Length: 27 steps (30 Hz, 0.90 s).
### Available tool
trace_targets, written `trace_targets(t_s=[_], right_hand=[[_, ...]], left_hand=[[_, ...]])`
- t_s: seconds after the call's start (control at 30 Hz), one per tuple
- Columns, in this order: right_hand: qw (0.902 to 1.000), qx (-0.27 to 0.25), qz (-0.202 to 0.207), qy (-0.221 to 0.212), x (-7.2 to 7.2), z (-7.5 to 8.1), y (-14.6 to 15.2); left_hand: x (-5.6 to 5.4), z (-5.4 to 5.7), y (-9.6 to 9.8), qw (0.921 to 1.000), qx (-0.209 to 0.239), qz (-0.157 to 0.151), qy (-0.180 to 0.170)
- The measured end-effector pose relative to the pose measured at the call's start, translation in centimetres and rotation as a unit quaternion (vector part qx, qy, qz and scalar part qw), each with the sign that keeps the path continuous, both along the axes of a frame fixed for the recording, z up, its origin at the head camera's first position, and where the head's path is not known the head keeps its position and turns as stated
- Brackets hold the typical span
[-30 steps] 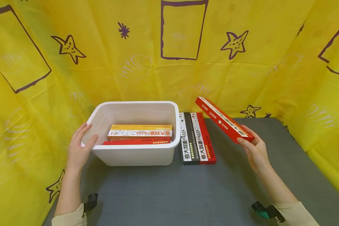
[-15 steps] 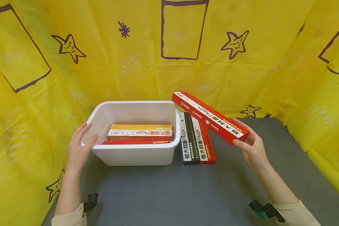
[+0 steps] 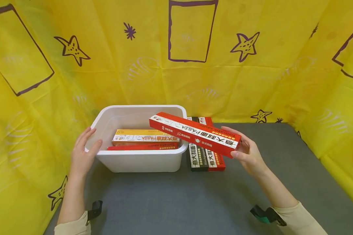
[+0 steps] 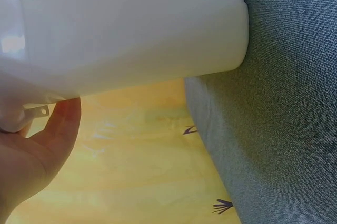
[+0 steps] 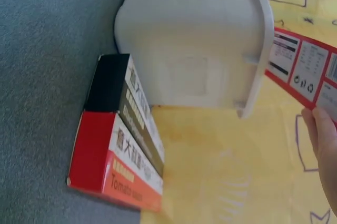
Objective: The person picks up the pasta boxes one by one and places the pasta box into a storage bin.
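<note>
My right hand (image 3: pixel 247 153) grips one end of a red tomato sauce pasta box (image 3: pixel 194 132). The box slants down to the right, its far end over the right rim of a white plastic bin (image 3: pixel 141 162). Its underside shows in the right wrist view. My left hand (image 3: pixel 83 150) holds the bin's left rim, thumb over the edge, with fingers under the rim in the left wrist view. Inside the bin lie a yellow chicken curry pasta box (image 3: pixel 145 135) and a red tomato sauce box (image 3: pixel 142 148), partly hidden by the front wall.
Right of the bin, a black pepper pasta box (image 5: pixel 108 84) and another red tomato sauce box (image 5: pixel 95 150) lie side by side on the grey table (image 3: pixel 153 202). The held box partly covers them in the head view. A yellow patterned cloth (image 3: pixel 135 49) hangs around the table.
My right hand has carried the red pasta box leftward, from right of the two table boxes to over the bin's right rim. The left hand and bin have stayed in place.
</note>
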State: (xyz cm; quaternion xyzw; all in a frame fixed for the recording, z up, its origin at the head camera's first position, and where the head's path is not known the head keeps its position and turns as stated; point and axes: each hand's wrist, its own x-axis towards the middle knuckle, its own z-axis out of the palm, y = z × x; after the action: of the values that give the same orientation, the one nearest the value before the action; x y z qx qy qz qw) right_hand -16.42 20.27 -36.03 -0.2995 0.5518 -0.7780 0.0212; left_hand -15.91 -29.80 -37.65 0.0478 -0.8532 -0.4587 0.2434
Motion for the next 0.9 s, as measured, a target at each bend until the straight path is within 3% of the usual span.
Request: trace_targets(t_s=[0.23, 0.57, 0.9], right_hand=[[0.9994, 0.013, 0.032, -0.011, -0.7, -0.1, -1.1], [0.9982, -0.041, 0.043, -0.01, -1.7, 0.1, -2.9], [0.9952, -0.074, 0.015, -0.062, -3.4, -0.3, -4.5]], left_hand=[[-0.1, -0.1, -0.1, 1.0, -0.001, -0.001, 0.003], [0.0, -0.1, 0.0, 1.0, 0.0, 0.001, 0.007], [-0.1, -0.1, 0.0, 1.0, 0.002, 0.003, 0.008]])
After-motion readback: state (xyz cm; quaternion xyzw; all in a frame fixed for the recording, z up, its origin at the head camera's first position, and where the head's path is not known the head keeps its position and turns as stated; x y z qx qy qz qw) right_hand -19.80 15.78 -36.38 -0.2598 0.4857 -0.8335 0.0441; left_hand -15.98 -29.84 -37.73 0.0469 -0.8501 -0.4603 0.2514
